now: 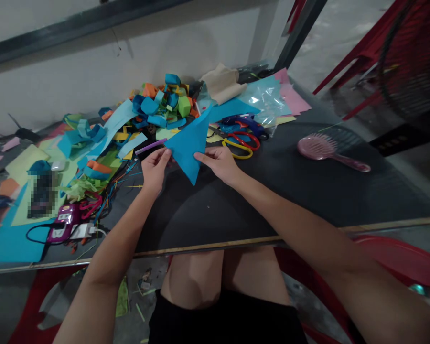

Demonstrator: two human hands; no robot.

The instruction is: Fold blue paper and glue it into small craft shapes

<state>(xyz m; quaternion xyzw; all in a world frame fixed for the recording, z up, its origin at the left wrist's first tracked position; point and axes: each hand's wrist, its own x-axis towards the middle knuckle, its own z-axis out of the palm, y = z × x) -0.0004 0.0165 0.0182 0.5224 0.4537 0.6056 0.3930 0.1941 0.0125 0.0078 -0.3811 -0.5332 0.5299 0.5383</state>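
Between my hands, above the dark table, is a piece of blue paper (189,145) with a pointed, roughly triangular outline. My left hand (155,167) pinches its left corner, thumb in front and the fingers partly hidden behind. On the right edge, my right hand (218,162) grips it with the thumb on the front face. One point of the paper hangs down toward me and another rises at the upper right. Just behind my left hand lies a purple pen (150,146). Scissors with red and yellow handles (241,149) rest beyond my right hand.
A heap of folded paper pieces (161,102) sits against the wall. Plastic-wrapped paper sheets (268,98) lie at the back right, a pink hairbrush (318,145) nearer. On the left are coloured sheets, a purple device (66,217) and a white charger (82,231) with cables. A fan (415,62) stands right.
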